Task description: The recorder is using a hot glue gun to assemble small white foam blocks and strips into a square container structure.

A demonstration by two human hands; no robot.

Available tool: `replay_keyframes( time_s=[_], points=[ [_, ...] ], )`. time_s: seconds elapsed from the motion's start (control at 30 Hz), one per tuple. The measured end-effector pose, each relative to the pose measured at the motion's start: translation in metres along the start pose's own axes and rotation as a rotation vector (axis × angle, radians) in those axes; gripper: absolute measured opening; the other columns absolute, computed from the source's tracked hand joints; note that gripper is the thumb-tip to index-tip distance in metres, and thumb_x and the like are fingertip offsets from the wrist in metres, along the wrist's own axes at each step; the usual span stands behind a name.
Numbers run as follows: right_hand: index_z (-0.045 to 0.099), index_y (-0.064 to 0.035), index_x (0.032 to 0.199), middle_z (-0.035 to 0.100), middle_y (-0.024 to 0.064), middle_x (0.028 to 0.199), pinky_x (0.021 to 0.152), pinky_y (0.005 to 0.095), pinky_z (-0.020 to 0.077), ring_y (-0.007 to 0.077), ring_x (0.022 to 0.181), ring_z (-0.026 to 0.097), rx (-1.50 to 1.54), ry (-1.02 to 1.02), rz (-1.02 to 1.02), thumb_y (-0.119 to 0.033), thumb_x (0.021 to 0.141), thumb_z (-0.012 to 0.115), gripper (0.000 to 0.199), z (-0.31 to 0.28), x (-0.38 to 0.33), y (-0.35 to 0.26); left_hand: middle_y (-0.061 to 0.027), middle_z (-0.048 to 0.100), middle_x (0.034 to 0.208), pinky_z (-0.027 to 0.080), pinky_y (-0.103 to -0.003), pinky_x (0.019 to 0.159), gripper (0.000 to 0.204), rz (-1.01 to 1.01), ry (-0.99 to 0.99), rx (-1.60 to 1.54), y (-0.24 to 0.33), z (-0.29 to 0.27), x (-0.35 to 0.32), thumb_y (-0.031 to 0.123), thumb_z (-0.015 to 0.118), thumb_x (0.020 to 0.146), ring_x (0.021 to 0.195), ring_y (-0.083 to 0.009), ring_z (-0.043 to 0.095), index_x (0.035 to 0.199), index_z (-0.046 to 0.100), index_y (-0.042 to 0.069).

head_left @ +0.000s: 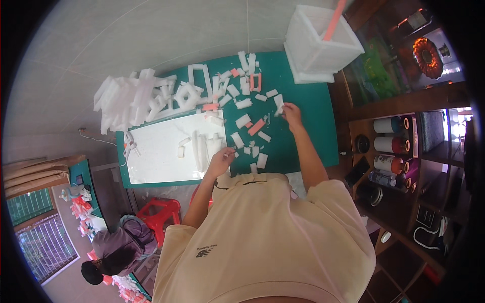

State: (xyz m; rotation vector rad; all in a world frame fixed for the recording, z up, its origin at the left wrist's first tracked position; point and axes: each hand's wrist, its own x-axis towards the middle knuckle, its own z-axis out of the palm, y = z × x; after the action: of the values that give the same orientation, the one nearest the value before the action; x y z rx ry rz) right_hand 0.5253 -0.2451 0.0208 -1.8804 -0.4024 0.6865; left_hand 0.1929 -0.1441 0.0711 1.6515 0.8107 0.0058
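At the right part of the green table, my right hand [292,117] pinches the lower end of a white foam piece [279,102]. My left hand [221,162] is closed near the front edge, with a small white foam bit [235,154] at its fingertips. Between the hands lie loose white foam blocks [243,120] and a pink foam block [256,127]. Beside my left hand, long white foam strips [202,151] rest on a white board [156,151]. Farther back are a pink foam frame [255,82] and a white one [199,81].
A large heap of white foam strips [126,101] covers the back left. At the back right stands a white foam box [313,45] holding a pink strip. A white corded tool [130,143] lies by the board's left edge. Shelves [389,202] flank the right; another person [124,240] sits at left.
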Motion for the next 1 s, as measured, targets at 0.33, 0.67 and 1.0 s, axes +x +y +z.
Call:
replay_keyframes(
  time_s=[0.33,0.67,1.0],
  points=[
    [0.057,-0.0034,0.107,0.061,0.0053,0.102,0.077,0.0293,0.0493,0.0160,0.092,0.060,0.874,-0.845,0.454,-0.007,0.087,0.054,0.021,0.014,-0.118,-0.064,-0.0092,0.051,0.125,0.048,-0.025,0.070,0.052,0.182,-0.157,-0.573,0.103,0.010,0.004,0.007,0.054,0.090,0.094,-0.0126,0.057,0.139,0.035,0.006],
    [0.057,-0.0077,0.106,0.055,0.0001,0.101,0.074,0.0267,0.0459,0.0092,0.088,0.054,0.606,-0.815,0.312,-0.007,0.087,0.057,0.019,0.002,-0.134,-0.085,-0.0047,0.062,0.094,0.040,-0.018,0.061,0.028,0.131,-0.010,-0.564,0.124,-0.002,-0.003,-0.008,0.059,0.081,0.074,-0.0046,0.055,0.107,0.056,0.002],
    [0.037,-0.0111,0.136,0.049,0.0025,0.118,0.067,0.0258,0.0442,0.0116,0.087,0.052,1.199,-0.831,0.384,-0.014,0.086,0.055,0.053,0.021,-0.138,-0.131,-0.0126,0.051,0.126,0.049,-0.024,0.078,0.045,0.282,-0.009,-0.652,0.150,-0.026,-0.016,-0.015,0.052,0.077,0.100,-0.0145,0.058,0.119,0.048,0.000]
  ],
)
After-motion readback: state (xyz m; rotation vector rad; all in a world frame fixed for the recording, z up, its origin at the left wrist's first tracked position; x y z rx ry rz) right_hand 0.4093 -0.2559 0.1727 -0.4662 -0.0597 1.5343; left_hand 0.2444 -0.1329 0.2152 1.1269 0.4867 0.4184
